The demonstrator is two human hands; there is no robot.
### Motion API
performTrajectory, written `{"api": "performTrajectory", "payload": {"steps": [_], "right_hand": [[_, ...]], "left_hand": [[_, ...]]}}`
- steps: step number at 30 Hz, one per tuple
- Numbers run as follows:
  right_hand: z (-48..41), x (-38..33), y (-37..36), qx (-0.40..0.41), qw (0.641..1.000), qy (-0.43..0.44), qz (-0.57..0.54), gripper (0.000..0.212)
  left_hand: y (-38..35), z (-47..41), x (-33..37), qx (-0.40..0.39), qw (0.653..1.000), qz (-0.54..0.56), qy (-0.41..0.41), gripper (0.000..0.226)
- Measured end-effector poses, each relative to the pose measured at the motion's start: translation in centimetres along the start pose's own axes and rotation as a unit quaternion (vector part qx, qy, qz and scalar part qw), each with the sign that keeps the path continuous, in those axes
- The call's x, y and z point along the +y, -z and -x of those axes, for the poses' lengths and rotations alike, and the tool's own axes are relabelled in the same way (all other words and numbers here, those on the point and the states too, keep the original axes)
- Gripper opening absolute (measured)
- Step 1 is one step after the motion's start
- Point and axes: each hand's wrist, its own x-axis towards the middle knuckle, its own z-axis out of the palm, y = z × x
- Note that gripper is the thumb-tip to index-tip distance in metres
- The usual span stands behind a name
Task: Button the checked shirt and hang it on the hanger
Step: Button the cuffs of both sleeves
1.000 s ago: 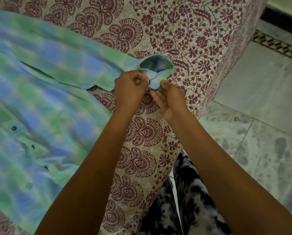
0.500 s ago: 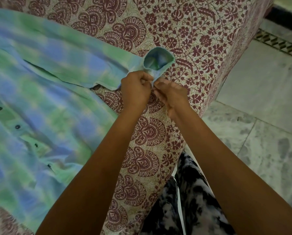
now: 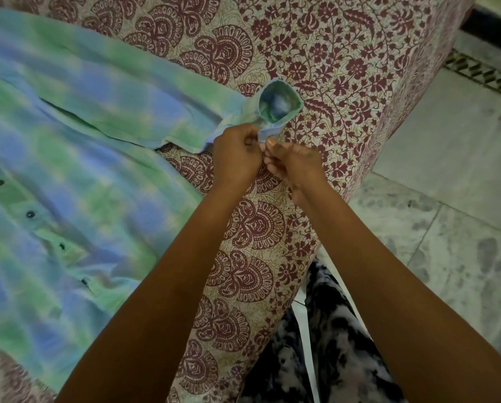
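Marble floor (image 3: 447, 141) off to the right, and beside it a bed (image 3: 345, 53) under a maroon flowered sheet. That is where the work is. The checked shirt (image 3: 83, 141), green and blue, lies spread flat across the bed, front up. A row of dark buttons (image 3: 30, 214) runs down its middle, and the placket looks closed along the stretch we can see.

One sleeve (image 3: 156, 97) reaches out towards the edge of the bed, and both hands are at its cuff (image 3: 278, 104). The left hand (image 3: 237, 158) has its fingers curled tight, pinching the near edge of the cuff. The right hand (image 3: 295, 164) meets it knuckle to knuckle, thumb and fingertips nipping the cuff's loose tab. The cuff stands up as an open ring just beyond the hands, lifted off the sheet, most likely so the two edges can overlap and a button can go through. The button itself is hidden behind the fingers, so I can't say whether it's done.

No hanger in view — by my reckoning, hanging comes later.
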Motion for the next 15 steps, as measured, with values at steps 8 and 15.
{"api": "performTrajectory", "payload": {"steps": [8,15], "right_hand": [[-0.7,1.1,-0.1,-0.005,0.985,0.131,0.110,0.016],[-1.2,1.4,0.1,0.010,0.971,0.196,0.134,0.023]], "left_hand": [[0.2,-0.6,0.6,-0.021,0.999,-0.047,0.003,0.018],[0.8,-2.1,0.3,-0.047,0.998,0.001,0.050,0.012]]}}
